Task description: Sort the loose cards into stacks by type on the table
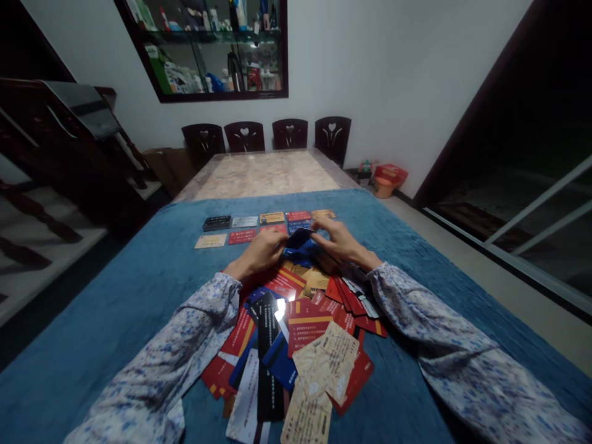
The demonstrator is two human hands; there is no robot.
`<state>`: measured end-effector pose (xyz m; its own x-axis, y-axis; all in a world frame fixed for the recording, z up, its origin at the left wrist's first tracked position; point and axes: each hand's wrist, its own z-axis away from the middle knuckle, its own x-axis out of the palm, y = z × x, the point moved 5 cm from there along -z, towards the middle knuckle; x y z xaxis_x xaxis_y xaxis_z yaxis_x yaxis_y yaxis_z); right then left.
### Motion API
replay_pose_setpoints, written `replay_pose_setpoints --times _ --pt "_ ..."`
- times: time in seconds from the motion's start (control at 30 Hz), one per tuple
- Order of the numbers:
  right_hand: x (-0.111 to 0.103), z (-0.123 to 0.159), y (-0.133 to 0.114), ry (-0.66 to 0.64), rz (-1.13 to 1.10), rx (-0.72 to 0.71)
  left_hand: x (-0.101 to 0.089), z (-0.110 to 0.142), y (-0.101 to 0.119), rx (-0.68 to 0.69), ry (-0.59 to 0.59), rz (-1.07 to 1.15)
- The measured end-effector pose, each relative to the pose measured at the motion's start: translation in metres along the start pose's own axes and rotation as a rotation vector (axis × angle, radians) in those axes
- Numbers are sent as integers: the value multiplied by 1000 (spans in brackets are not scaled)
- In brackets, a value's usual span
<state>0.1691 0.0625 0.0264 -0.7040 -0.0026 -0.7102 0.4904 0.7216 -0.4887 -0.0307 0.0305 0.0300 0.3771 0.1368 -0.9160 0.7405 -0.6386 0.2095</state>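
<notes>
A dark blue card (300, 237) is held up and tilted between my two hands. My left hand (263, 251) pinches its left end, and my right hand (341, 242) grips the right end with thumb and fingers. Just under them lie blue cards (303, 253) on top of a spread pile. Nearer to me the pile has red cards (309, 327), a black card (269, 364), blue cards (281, 361) and beige cards (330, 364), overlapping at many angles. Beyond my hands, rows hold a black stack (217, 222), a silver card (245, 222), a yellow card (272, 217) and red cards (242, 236).
A blue cloth (152, 290) covers the near part of the long table; its marble-like top (263, 172) shows farther off. Several dark chairs (333, 137) stand at the far end. A glass-shelved cabinet (208, 95) is set in the wall, and an orange bucket (383, 187) sits on the floor.
</notes>
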Motion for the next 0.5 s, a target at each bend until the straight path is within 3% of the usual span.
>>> replay_pose_setpoints --times 0.27,0.5 --pt "1 -1 -8 107 -45 -79 11 0 -4 57 28 41" --pt "-4 -2 -10 197 182 -110 11 2 -3 79 80 66"
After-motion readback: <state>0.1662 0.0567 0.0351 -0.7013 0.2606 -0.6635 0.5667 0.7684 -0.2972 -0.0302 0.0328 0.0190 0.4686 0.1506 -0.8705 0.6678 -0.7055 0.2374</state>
